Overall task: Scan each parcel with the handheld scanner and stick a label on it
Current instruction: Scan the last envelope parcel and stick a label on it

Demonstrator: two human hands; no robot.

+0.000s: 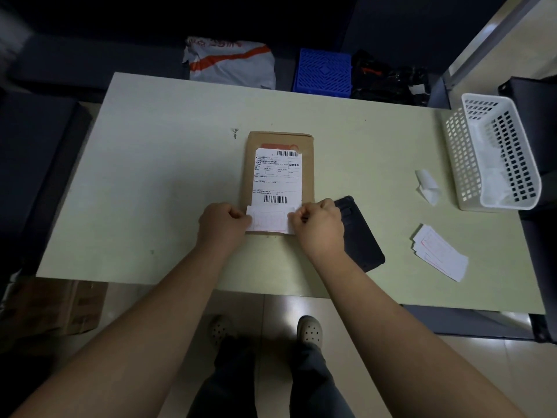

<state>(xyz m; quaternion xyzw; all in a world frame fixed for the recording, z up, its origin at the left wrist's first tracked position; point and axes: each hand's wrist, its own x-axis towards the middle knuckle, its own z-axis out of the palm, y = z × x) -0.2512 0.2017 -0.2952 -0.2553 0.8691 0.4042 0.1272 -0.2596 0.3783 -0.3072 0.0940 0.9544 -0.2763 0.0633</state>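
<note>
A flat brown cardboard parcel [307, 164] lies in the middle of the pale table [168, 176], with a white shipping waybill [277, 179] on its face. A small white label [269, 221] with red print sits across the parcel's near end. My left hand [223, 223] pinches the label's left edge and my right hand [319, 224] pinches its right edge. The black handheld scanner [360, 236] lies on the table just right of my right hand, partly hidden by it.
A stack of spare labels [438, 256] lies at the right. A crumpled backing paper [427, 186] sits near a white plastic basket [497, 152]. Beyond the far edge are a grey mailer bag [232, 63], a blue crate [324, 70] and black bags [388, 79].
</note>
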